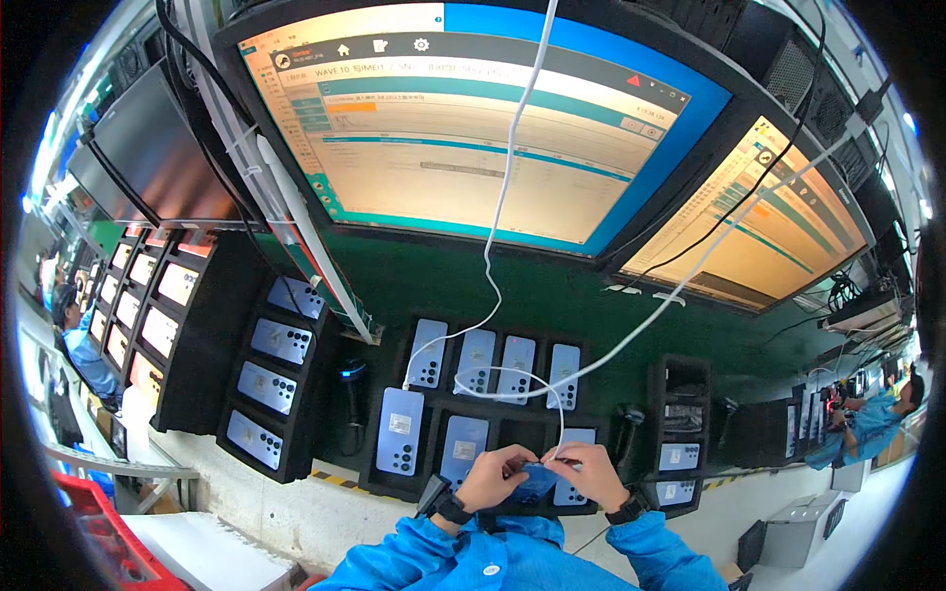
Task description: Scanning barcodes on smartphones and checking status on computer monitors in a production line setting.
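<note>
Close to my body, both hands are closed at the top edge of a blue phone [534,483], which is seen steeply foreshortened. My left hand [500,477] grips its left corner between thumb and fingers. With fingertips pinched together, my right hand [589,475] holds the end of a white cable [563,424] against that same edge; whether the plug is seated is hidden by the fingers. Below the hands lies a black foam tray [505,429] with several blue phones. One phone [400,430] at its left has another white cable [408,378] running to its upper end.
Two lit monitors [463,138] [754,217] stand behind the green bench. A tray of phones [268,382] sits left, beside a handheld scanner [353,394]. Another scanner [629,429] and a small phone tray [680,424] are right. White cables hang across the middle. Co-workers [872,424] [84,345] are at both sides.
</note>
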Motion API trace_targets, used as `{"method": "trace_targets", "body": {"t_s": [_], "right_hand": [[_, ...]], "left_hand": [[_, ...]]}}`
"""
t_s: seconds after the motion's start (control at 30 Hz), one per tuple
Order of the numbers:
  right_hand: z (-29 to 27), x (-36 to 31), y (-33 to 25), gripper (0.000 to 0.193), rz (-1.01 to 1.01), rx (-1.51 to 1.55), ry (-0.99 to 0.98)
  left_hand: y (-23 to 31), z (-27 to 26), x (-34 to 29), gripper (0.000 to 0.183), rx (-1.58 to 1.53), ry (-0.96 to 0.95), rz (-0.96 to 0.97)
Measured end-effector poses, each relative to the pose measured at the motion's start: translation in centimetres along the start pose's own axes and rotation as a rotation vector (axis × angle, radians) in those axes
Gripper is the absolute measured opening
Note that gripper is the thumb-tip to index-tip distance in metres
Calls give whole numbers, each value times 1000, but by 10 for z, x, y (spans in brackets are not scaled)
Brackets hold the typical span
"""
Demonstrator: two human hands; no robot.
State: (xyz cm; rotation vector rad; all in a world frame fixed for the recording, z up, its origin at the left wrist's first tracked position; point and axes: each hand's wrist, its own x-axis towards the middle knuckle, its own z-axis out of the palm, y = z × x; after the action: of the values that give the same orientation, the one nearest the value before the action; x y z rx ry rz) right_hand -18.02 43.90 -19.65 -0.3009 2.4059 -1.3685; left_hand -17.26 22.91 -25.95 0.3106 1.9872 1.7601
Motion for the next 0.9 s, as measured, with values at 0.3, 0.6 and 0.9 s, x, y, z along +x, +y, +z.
{"method": "trace_targets", "body": {"t_s": [0.3, 0.6, 0.9], "right_hand": [[35, 46, 88, 23, 1, -73, 521], [34, -27, 52, 27, 274, 157, 509], [49, -123, 78, 29, 292, 73, 339]], "left_hand": [[-43, -53, -8, 37, 388, 511, 180], [-78, -76, -36, 54, 933, 464, 60], [-80, -72, -31, 46, 908, 472, 65]]}}
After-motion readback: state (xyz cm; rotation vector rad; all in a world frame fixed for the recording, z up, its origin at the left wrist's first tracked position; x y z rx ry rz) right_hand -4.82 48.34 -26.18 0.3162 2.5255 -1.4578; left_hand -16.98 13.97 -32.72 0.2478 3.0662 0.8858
